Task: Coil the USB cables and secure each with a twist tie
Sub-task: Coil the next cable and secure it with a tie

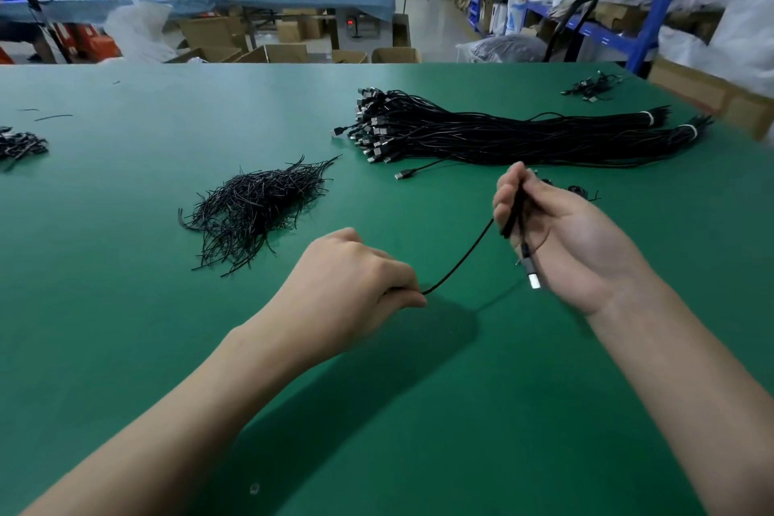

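While stretched in the air over the green surface [125, 348], spans the gap between both grips as one black USB cable [460, 260], sloping up from left to right. At the lower end, left grip [356, 276] knuckles-up, fingers curled, pinching the cable against the thumb. At the upper end, right grip [565, 239] palm toward the camera, fingers curled round a few doubled-back strands of the same cable, with the silver USB plug [532, 279] hanging in front of the palm near the wrist. Just behind the right grip, lying on the surface, a couple of small dark shapes, mostly hidden and too unclear to name. Farther back, a long bundle of uncoiled cables [502, 134], plugs fanned toward the left, white bands round the far right end; just in front of it, one loose cable [404, 175]. Left of centre, well apart from both grips, a loose heap of black twist ties [259, 205]. At the left edge, a small dark pile [21, 145]; near the far right corner, another small cluster of cables [590, 88].
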`<act>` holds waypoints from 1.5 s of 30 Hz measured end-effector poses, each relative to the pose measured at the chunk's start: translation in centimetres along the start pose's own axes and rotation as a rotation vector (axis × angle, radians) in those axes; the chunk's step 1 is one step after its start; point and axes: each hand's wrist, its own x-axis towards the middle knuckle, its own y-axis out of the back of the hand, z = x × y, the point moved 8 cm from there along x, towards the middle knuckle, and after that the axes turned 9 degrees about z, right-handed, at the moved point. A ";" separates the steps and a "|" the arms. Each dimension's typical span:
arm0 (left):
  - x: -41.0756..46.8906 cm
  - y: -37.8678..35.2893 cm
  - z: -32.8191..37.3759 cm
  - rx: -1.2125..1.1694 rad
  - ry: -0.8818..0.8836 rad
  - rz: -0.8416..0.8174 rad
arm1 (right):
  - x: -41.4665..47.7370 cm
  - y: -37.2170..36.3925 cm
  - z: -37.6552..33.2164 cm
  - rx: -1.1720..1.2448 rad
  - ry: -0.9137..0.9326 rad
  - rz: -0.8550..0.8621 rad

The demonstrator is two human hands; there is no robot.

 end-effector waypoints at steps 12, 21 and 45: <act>-1.0 0.3 -6.1 -0.022 0.255 0.175 | -5.2 -5.9 -0.2 -0.257 -0.012 -0.526; -0.6 1.5 -11.2 -0.046 0.415 0.177 | -6.1 -4.4 3.4 -0.421 -0.183 -0.609; 3.0 -1.3 -0.9 -0.403 0.200 0.182 | -1.3 -4.0 3.2 -0.262 0.071 -0.370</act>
